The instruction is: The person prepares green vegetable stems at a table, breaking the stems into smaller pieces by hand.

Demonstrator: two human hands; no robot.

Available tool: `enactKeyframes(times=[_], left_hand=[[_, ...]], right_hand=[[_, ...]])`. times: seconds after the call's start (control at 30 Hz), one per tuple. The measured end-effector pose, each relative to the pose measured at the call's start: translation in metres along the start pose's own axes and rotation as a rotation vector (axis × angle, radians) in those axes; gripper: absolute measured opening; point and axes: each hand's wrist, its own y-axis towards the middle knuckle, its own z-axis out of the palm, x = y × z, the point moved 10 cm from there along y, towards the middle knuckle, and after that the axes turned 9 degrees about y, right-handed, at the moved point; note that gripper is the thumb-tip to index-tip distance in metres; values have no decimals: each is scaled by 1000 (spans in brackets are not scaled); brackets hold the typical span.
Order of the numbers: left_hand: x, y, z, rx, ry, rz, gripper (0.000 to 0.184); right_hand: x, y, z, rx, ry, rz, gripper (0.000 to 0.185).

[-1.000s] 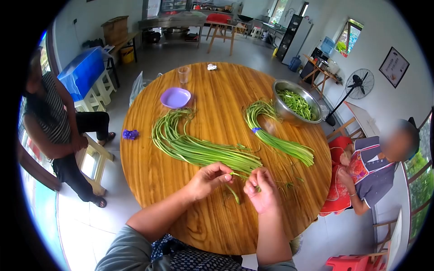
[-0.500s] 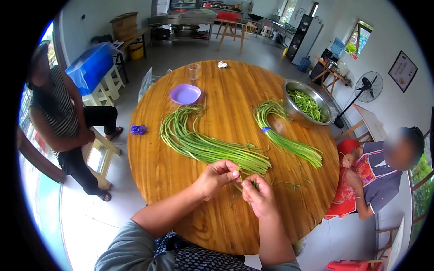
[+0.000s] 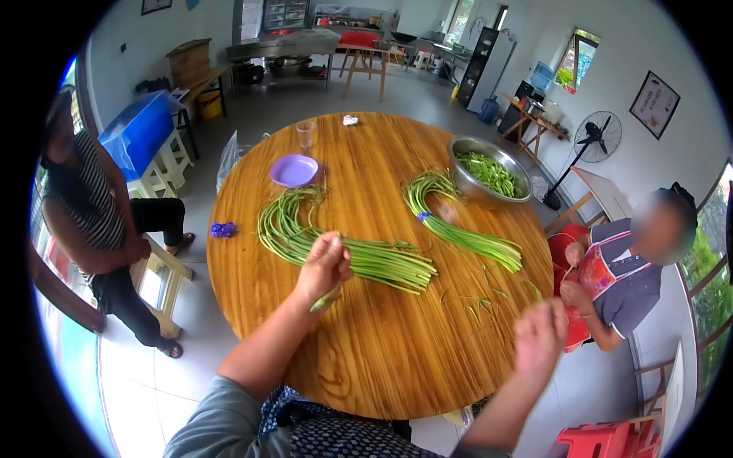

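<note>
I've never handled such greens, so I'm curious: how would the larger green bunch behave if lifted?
The larger bunch would probably droop at its thin ends, which curl on the table. The thicker ends lie straight, so they may be stiffer. No band shows around it, so stalks would likely slide apart.

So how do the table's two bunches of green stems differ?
The left bunch is larger and shows no band; the right bunch is smaller, with a blue band. The right bunch lies nearer the metal bowl than the left. Both are long and green.
</note>
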Motion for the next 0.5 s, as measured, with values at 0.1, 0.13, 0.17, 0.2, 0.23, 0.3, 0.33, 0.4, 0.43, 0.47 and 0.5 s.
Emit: enactKeyframes(times=[0.1, 0.13, 0.17, 0.2, 0.23, 0.3, 0.33, 0.4, 0.43, 0.47, 0.5], left_hand=[[17, -7, 13, 126, 98, -74, 21], [16, -11, 23, 152, 110, -66, 23], [16, -17, 33, 185, 123, -66, 25], [12, -23, 41, 191, 174, -93, 24], [12, -27, 46, 199, 177, -112, 24], [12, -32, 58, 245, 192, -78, 24], [17, -32, 59, 298, 207, -91, 25], [16, -39, 68, 324, 306, -96, 26], [13, -41, 71, 338, 411, -86, 26], [14, -41, 72, 372, 428, -83, 27], [9, -43, 76, 369, 433, -58, 27]], right_hand=[[61, -26, -87, -251, -448, -94, 5], [71, -36, -117, -323, -560, -87, 8], [81, -49, -146, -428, -688, -68, 9], [82, -63, -178, -493, -758, -12, 6], [82, -77, -212, -565, -832, 37, 5], [76, -101, -270, -684, -1007, 168, 3], [75, -105, -344, -626, -1256, 100, 5], [73, -119, -350, -456, -1726, -179, 10], [67, -122, -345, -333, -1939, -367, 9], [67, -121, -341, -327, -1924, -388, 9], [71, -122, -357, -502, -1944, -219, 9]])
